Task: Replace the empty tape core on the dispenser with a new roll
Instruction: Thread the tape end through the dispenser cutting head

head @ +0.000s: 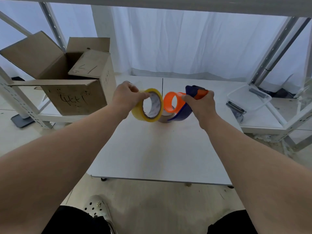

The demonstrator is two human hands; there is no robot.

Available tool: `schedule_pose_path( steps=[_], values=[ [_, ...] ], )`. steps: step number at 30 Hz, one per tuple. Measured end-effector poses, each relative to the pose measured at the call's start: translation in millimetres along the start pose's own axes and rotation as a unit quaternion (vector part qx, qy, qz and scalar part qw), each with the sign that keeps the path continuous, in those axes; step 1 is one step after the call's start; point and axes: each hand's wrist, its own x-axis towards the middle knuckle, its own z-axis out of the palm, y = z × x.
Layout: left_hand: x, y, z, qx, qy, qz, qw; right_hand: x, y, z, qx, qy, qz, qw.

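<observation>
Our left grip [129, 95] pinching yellow tape roll [148, 105] rim, right grip [200, 103] clenched on blue dispenser [183, 112], orange spool [172, 102] between, cardboard box [67, 78] left, contents unseen

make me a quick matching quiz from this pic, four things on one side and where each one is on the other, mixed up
Things
1. yellow tape roll
2. blue dispenser
3. cardboard box
4. clear plastic tub

Places
A. far left, flaps open
B. in the left hand
C. far right, on the low shelf
D. in the right hand

Pairs: 1-B, 2-D, 3-A, 4-C
</observation>
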Motion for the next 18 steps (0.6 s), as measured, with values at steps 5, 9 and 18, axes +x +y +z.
schedule_pose_path(
  steps=[5, 9, 18],
  values=[
    [-0.5, -4.9, -0.6, 0.088, 0.051, 0.001, 0.995, -13.7, -18.0, 14.8, -0.002, -0.056, -0.002, 0.998],
    [-8.1, 3.8, 4.7, 0.104, 0.050, 0.015, 0.993, -23.8, -21.3, 29.4, -0.070, -0.075, -0.009, 0.995],
    [-18.5, 11.3, 12.7, 0.014, -0.049, -0.015, 0.999, -25.0, -11.7, 32.5, -0.115, -0.065, 0.022, 0.991]
  ],
)
